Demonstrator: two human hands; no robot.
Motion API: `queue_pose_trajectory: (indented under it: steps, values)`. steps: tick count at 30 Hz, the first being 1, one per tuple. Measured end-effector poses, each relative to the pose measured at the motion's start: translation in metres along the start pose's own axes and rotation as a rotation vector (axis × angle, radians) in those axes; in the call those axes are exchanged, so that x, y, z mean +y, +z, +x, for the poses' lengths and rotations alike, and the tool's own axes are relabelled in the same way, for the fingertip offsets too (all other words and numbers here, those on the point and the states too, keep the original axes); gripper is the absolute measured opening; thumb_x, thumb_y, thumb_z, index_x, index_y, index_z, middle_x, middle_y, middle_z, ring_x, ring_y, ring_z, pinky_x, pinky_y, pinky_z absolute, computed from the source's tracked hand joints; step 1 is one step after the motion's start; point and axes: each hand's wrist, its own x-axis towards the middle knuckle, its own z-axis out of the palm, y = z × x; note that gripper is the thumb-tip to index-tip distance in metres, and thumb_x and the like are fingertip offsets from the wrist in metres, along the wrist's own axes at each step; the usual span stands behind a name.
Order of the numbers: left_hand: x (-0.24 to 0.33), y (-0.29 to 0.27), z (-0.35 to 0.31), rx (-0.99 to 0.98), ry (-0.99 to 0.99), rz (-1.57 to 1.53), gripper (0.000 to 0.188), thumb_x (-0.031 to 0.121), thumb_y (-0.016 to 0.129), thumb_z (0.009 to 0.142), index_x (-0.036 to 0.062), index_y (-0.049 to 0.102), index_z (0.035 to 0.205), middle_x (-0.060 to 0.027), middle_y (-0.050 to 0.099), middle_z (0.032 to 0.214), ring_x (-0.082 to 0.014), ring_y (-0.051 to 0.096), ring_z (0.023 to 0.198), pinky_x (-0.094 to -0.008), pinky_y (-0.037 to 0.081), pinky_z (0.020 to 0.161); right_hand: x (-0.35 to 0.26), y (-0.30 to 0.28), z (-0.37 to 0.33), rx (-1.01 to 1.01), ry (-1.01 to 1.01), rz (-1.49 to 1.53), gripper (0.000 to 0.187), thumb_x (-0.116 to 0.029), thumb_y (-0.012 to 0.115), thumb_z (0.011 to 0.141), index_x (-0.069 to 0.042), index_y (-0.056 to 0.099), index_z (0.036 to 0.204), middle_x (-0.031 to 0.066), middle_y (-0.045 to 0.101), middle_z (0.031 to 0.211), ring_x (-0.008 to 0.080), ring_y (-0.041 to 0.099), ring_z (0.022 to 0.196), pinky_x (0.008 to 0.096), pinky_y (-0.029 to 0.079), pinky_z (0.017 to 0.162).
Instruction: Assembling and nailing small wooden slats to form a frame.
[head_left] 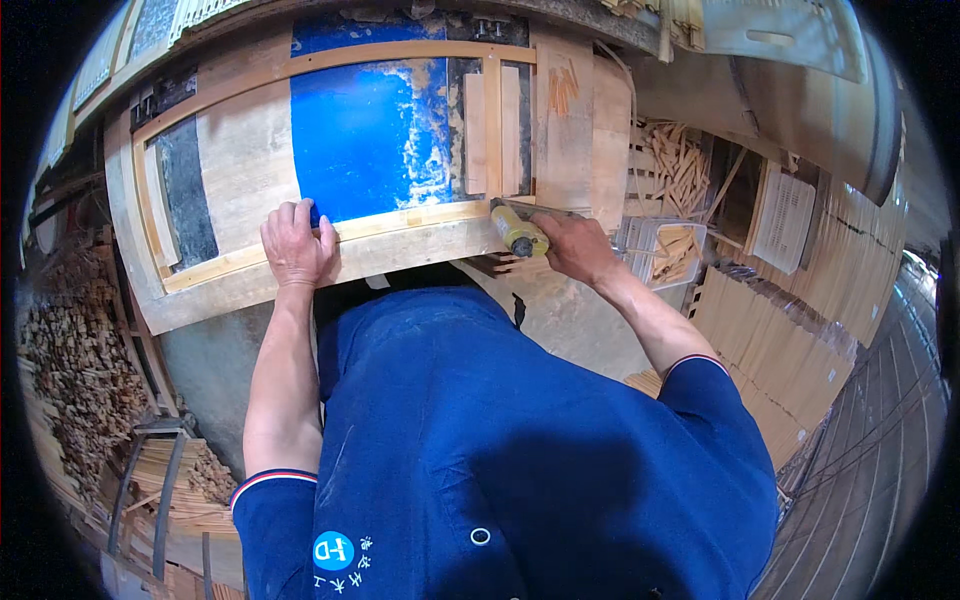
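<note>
A rectangular wooden frame (400, 217) of thin pale strips lies on the workbench board (410, 245). My left hand (297, 245) curls its fingers over the frame's near strip, left of the middle, with the thumb pressed to the strip's right. At the frame's near right corner, my right hand (578, 247) is closed around a nail gun (518, 232) with a yellowish cylinder and a dark end cap. The tool's nose touches or nearly touches the corner. My palm and fingers hide part of its body.
A blue panel (360, 140) with worn white patches lies inside the frame. Loose thin sticks (563, 88) rest on the bench's right. Beyond are a plastic bin (672, 255) of wood pieces and stacked strips (775, 340). More wood is piled (75, 360) at left.
</note>
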Motion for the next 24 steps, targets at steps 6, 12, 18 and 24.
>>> queue_pose_trajectory:
  steps: [6,12,18,24]
  values:
    - [0.001,-0.001,-0.001,0.001,-0.010,-0.024,0.034,0.024,0.072,0.077,0.0101,0.066,0.107,-0.0093,0.058,0.094,-0.0300,0.057,0.091,-0.0447,0.044,0.082,-0.003,-0.004,0.003,-0.010,0.023,0.008,0.034,-0.006,0.060,0.082,-0.008,0.058,0.116,0.0208,0.070,0.100,0.0408,0.069,0.090,0.0523,0.054,0.074]
    - [0.001,-0.003,0.005,0.016,-0.005,-0.054,0.031,0.024,0.071,0.077,0.0099,0.066,0.105,-0.0095,0.058,0.094,-0.0303,0.057,0.091,-0.0448,0.044,0.081,-0.005,-0.006,0.007,-0.063,0.089,-0.005,0.036,-0.006,0.060,0.081,-0.008,0.059,0.116,0.0202,0.070,0.102,0.0401,0.068,0.094,0.0516,0.054,0.077]
    - [-0.006,-0.014,0.004,-0.046,-0.036,-0.046,0.028,0.027,0.069,0.078,0.0106,0.062,0.100,-0.0112,0.056,0.091,-0.0316,0.057,0.089,-0.0468,0.043,0.078,-0.006,-0.004,0.008,-0.014,0.082,0.023,0.041,-0.007,0.064,0.079,-0.012,0.059,0.119,0.0203,0.070,0.097,0.0409,0.068,0.095,0.0517,0.054,0.079]
    - [-0.011,-0.017,0.001,0.006,0.013,-0.274,0.025,0.020,0.070,0.079,0.0077,0.064,0.100,-0.0125,0.059,0.090,-0.0322,0.059,0.087,-0.0470,0.046,0.078,-0.023,-0.024,0.015,-0.107,0.167,-0.027,0.039,-0.012,0.067,0.081,-0.010,0.060,0.119,0.0238,0.071,0.098,0.0440,0.068,0.095,0.0533,0.055,0.080]
